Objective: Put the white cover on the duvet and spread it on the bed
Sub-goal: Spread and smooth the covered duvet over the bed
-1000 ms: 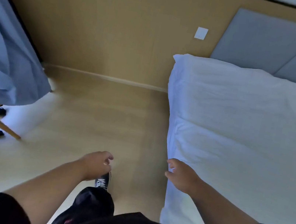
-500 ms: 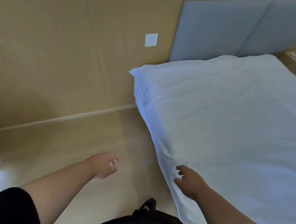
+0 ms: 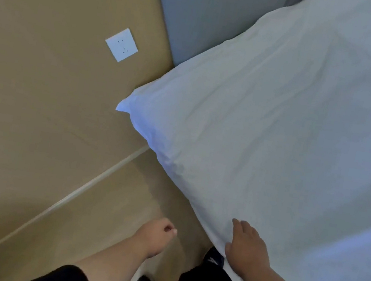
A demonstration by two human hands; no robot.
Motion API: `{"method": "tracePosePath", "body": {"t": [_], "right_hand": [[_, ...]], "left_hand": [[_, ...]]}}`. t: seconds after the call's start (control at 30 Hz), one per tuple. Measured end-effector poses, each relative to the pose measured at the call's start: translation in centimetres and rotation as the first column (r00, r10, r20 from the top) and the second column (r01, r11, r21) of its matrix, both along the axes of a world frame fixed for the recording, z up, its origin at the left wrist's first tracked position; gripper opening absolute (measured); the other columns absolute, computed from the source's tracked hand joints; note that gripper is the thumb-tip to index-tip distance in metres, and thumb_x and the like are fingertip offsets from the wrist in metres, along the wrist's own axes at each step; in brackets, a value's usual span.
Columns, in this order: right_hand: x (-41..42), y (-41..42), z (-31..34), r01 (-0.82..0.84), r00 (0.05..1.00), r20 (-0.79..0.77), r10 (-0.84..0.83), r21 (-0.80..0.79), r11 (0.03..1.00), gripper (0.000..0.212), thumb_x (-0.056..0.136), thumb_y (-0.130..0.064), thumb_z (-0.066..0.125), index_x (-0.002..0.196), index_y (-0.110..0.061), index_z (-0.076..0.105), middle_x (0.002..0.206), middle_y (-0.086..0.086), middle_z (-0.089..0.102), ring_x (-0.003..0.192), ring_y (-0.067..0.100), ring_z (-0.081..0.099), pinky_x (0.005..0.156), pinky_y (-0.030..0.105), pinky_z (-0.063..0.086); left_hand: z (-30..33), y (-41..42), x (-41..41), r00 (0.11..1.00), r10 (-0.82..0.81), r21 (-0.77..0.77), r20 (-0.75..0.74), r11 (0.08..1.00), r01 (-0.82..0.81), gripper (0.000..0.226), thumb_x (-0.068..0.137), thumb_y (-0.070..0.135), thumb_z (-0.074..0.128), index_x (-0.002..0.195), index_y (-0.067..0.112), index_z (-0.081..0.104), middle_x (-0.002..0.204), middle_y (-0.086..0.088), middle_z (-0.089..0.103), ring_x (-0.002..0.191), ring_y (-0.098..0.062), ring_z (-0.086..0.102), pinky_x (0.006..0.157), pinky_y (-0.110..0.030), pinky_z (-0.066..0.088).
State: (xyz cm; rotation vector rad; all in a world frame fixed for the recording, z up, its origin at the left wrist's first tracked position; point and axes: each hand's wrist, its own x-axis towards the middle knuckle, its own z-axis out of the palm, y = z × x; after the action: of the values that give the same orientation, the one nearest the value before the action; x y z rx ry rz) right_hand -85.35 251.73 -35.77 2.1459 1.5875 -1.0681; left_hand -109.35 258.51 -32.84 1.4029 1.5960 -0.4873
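Tan wall panelling and a socket (image 3: 121,44) sit ahead of my hands. I've stepped toward the headboard since a second ago; my right hand (image 3: 245,248) now lies flat, fingers spread, on the covered duvet (image 3: 276,142) edge, while my left hand (image 3: 156,235) hangs loosely curled, empty. Only final smoothing seems left.

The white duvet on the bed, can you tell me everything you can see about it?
The white duvet is soft, slightly wrinkled cloth spread flat over the bed. One pointed corner sticks out towards the tan wall near the grey headboard. Its long edge hangs over the bedside above the floor. Faint creases run across it, and blue light tints parts. The right hand rests on its near edge with straight fingers. The left hand hangs beside it without touching.
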Motion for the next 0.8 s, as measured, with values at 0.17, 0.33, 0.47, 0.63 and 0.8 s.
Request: {"method": "tracePosePath", "body": {"t": [0.17, 0.33, 0.47, 0.63, 0.8], "right_hand": [[-2.8, 2.0, -6.3, 0.016, 0.995, 0.103, -0.008, -0.078, 0.997, 0.091, 0.094, -0.058, 0.045, 0.159, -0.020, -0.005, 0.165, 0.023, -0.003, 0.152, 0.040, 0.003, 0.122, 0.046, 0.014], [-5.5, 2.6, -11.9, 0.184, 0.951, 0.257, -0.171, -0.029, 0.982, 0.097, 0.072, -0.047, 0.078, 0.150, -0.006, 0.039, 0.149, 0.041, 0.031, 0.137, 0.056, 0.034, 0.109, 0.061, 0.033], [-5.8, 3.6, -12.7, 0.201, 0.913, 0.284, -0.294, 0.314, 0.928, 0.033, 0.062, -0.003, 0.066, 0.094, -0.003, 0.066, 0.090, 0.020, 0.063, 0.078, 0.040, 0.064, 0.065, 0.045, 0.053], [-7.4, 4.5, -6.7, 0.339, 0.873, 0.122, -0.473, 0.545, 0.767, 0.034, 0.068, -0.002, 0.072, 0.100, -0.009, 0.071, 0.085, 0.010, 0.069, 0.076, 0.034, 0.065, 0.054, 0.034, 0.046], [-10.2, 2.4, -5.7, 0.268, 0.925, 0.172, -0.339, 0.336, 0.903, 0.038, 0.084, -0.006, 0.054, 0.120, -0.018, 0.058, 0.098, 0.002, 0.067, 0.088, 0.028, 0.062, 0.061, 0.032, 0.039]], "left_hand": [[-9.8, 6.7, 3.7, 0.848, 0.499, -0.126, 0.179, 0.867, -0.483, 0.074, 0.084, 0.055, 0.070, 0.138, 0.008, 0.047, 0.138, -0.010, 0.055, 0.123, -0.028, 0.056, 0.107, -0.039, 0.044], [-16.4, 12.0, 5.4, 0.379, 0.845, -0.364, 0.378, 0.511, -0.778, 0.071, 0.059, 0.060, 0.086, 0.112, 0.018, 0.064, 0.114, -0.007, 0.072, 0.098, -0.024, 0.069, 0.083, -0.041, 0.057], [-16.7, 14.7, 4.9, 0.476, 0.753, -0.210, 0.454, 0.610, -0.764, 0.040, 0.080, 0.022, 0.081, 0.115, 0.012, 0.065, 0.106, -0.004, 0.072, 0.099, -0.025, 0.069, 0.087, -0.038, 0.057], [-8.3, 16.3, 2.7, 0.671, 0.402, 0.209, 0.624, 0.740, -0.639, 0.022, 0.082, 0.014, 0.073, 0.103, 0.016, 0.067, 0.089, 0.018, 0.067, 0.084, 0.000, 0.067, 0.077, -0.012, 0.050], [-9.2, 15.9, 0.1, 0.814, 0.282, 0.307, 0.508, 0.824, -0.477, 0.031, 0.084, 0.029, 0.077, 0.109, 0.013, 0.069, 0.105, 0.005, 0.069, 0.097, -0.009, 0.062, 0.085, -0.017, 0.044]]}}
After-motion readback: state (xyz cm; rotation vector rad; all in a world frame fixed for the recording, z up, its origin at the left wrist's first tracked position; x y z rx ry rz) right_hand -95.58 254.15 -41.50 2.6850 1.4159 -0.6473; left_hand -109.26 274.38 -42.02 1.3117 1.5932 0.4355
